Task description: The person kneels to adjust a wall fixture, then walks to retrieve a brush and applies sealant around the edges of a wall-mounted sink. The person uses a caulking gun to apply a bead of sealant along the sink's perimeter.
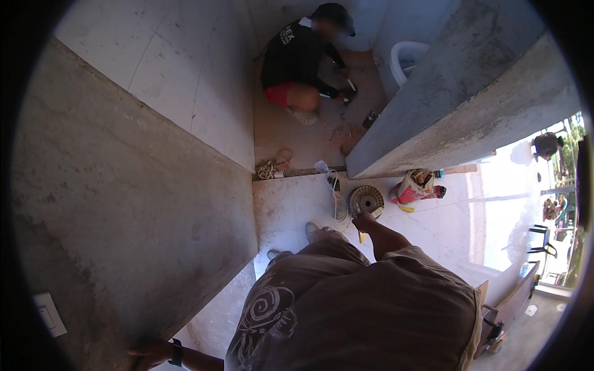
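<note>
A round slatted thing with a dark hub, much like a small fan (357, 199), is near the middle of the floor. My right hand (364, 221) is at its near edge, fingers closed on it as far as I can see; they are dark and partly hidden. A small yellow piece (362, 237) shows just below that hand. At the lower left my left hand (148, 355), with a dark watch at its wrist, lies against the grey wall (124, 204), its fingers stretched out in shadow.
A clear container (339, 209) stands by my foot, and a red and white sack (411, 188) lies farther right. Beyond a raised sill (309, 171), a co-worker (291, 59) squats on the brown floor, hands low. A partition wall (458, 105) juts in from the right.
</note>
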`<action>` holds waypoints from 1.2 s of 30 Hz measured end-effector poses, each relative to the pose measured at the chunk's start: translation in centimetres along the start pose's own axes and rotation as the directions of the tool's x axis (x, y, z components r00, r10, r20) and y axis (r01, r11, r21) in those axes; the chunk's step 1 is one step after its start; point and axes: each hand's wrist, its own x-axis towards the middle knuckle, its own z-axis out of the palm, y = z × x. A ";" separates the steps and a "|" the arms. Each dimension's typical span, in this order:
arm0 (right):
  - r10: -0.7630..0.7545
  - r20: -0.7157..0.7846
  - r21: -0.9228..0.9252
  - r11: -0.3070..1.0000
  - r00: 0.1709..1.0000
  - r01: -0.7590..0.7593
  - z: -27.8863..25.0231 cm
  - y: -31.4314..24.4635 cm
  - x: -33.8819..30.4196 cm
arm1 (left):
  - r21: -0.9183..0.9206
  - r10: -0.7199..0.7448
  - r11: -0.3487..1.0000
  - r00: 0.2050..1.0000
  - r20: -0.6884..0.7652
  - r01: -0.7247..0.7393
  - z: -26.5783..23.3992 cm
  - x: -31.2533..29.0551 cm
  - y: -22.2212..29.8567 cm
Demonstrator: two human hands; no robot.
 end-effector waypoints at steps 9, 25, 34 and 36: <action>-0.008 0.081 0.026 1.000 0.997 0.006 0.6 1.6 -0.7 | -0.003 0.066 0.998 0.998 -0.013 -0.066 0.2 0.3 -0.1; -0.047 0.069 -0.003 0.999 0.997 0.048 0.1 1.2 1.5 | -0.008 0.040 0.999 0.999 -0.008 -0.040 0.1 -0.1 0.5; 0.035 0.061 0.087 0.995 0.998 -0.040 -1.9 -0.6 -1.7 | 0.025 0.052 0.998 0.998 -0.047 -0.051 0.2 0.1 1.0; 0.004 0.050 0.078 0.997 0.999 -0.008 -1.5 -0.5 -1.0 | 0.024 0.021 1.000 0.999 -0.045 -0.020 0.3 0.2 0.7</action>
